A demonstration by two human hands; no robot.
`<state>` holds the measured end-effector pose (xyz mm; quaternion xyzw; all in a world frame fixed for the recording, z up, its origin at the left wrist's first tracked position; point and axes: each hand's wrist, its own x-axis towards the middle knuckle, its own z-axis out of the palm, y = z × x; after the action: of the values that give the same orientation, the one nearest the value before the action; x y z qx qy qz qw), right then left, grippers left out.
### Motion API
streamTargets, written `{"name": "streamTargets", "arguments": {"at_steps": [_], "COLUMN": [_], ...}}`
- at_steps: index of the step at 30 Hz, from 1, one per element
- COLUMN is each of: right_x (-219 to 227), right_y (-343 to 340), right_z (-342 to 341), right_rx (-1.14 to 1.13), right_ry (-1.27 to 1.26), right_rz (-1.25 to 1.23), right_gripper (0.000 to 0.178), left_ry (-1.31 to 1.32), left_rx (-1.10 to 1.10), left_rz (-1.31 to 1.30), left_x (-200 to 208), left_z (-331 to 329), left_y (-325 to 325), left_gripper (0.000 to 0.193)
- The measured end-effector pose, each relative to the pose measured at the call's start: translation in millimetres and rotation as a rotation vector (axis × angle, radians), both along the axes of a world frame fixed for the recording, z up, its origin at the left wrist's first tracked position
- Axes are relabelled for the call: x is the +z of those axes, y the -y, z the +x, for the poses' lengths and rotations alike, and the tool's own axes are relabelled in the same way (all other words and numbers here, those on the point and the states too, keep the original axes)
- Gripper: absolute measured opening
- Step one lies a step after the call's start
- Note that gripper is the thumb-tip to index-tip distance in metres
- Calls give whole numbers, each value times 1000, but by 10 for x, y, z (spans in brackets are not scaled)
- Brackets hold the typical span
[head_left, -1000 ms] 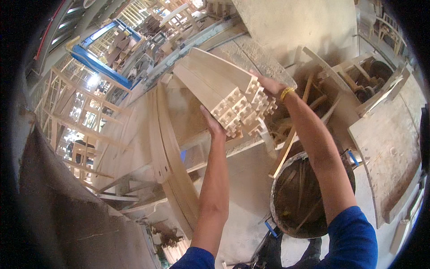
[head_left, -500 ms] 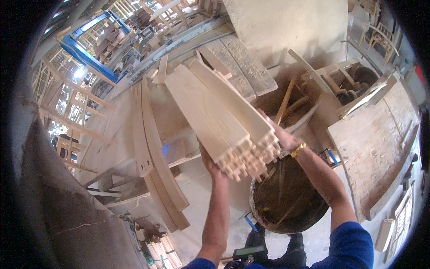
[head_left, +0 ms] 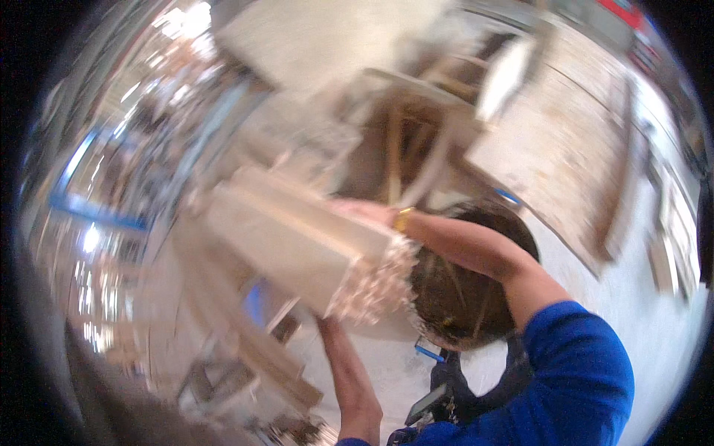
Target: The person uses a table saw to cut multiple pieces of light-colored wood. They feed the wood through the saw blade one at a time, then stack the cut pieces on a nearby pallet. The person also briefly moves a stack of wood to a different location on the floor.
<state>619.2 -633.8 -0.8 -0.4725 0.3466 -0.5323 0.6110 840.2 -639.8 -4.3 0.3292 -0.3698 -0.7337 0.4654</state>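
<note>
A thick stack of pale wooden slats [head_left: 286, 241] with small tenons at the near end fills the space between my hands, held up in front of me. My right hand [head_left: 362, 211], below a gold wristband, is pressed along the stack's right side, gripping it. From the lower left my left hand [head_left: 326, 321] supports the stack's underside near the tenoned end; the stack hides most of its fingers. Motion blur smears the slats and both hands.
Behind my right forearm stands a round dark tub [head_left: 468, 297] with blue handles. Long curved boards [head_left: 253, 349] lie at the left. A broad wooden panel [head_left: 550, 141] is at the right, and a wooden bin with offcuts [head_left: 405, 141] sits beyond the tub.
The view has swung to the right. My hands and the slat stack have shifted left in the picture, and the stack has turned to lie flatter across it. Both hands keep their hold.
</note>
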Motion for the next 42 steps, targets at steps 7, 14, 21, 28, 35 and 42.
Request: {"name": "streamTargets", "arguments": {"at_steps": [7, 14, 21, 28, 35, 42], "right_x": [180, 180, 257, 517, 58, -68], "right_y": [-1009, -2684, -4557, -5751, -6100, -5806], "right_z": [525, 175, -808, -2214, -3412, -4122], "right_rx": [-30, -217, -269, -340, -407, -323], "right_ry": [82, 89, 162, -30, -62, 11], "right_rz": [94, -1, 109, 128, 276, 315], "right_gripper": [87, 97, 101, 94, 66, 62], "left_ry": [186, 242, 241, 192, 79, 69], "left_rx": [248, 49, -213, -417, -570, -574], "left_rz": [5, 236, 441, 562, 621, 706], "left_x": [-5, -57, -249, -238, -260, -292], "left_z": [785, 587, -642, -2145, -3480, -4127], "left_y": [-1151, -2507, -3814, -4862, -5050, -4956], "left_gripper": [60, 61, 62, 63, 64, 65]}}
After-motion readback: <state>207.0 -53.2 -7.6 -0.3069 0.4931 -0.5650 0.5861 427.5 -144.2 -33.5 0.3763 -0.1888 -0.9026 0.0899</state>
